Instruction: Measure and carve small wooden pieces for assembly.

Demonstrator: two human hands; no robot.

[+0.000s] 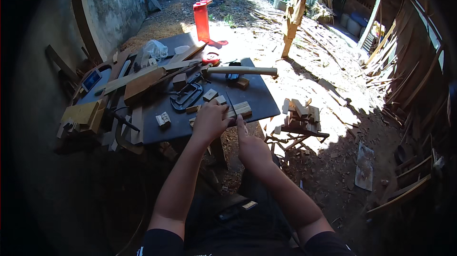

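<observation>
My left hand [210, 119] is closed at the near edge of the dark tabletop [157, 101], its fingers pressing down on a short wooden strip [243, 109]. My right hand [253, 150] grips a hand tool with a thin dark blade [231, 103]; its handle is mostly hidden in my fist. The blade lies across the strip, just right of my left fingers. Whether it is a saw or a knife is too small to tell. Small wooden blocks [210, 94] sit beyond my left hand, and another pale block [163, 120] rests to its left.
A C-clamp [186, 98] lies left of centre, and a long wooden handle [247, 70] crosses the table's far part. Boards [143, 83] pile up at left near a phone [91, 80]. A red bottle [201, 22] stands at the back. Wood offcuts [303, 112] are heaped on a low stand at right.
</observation>
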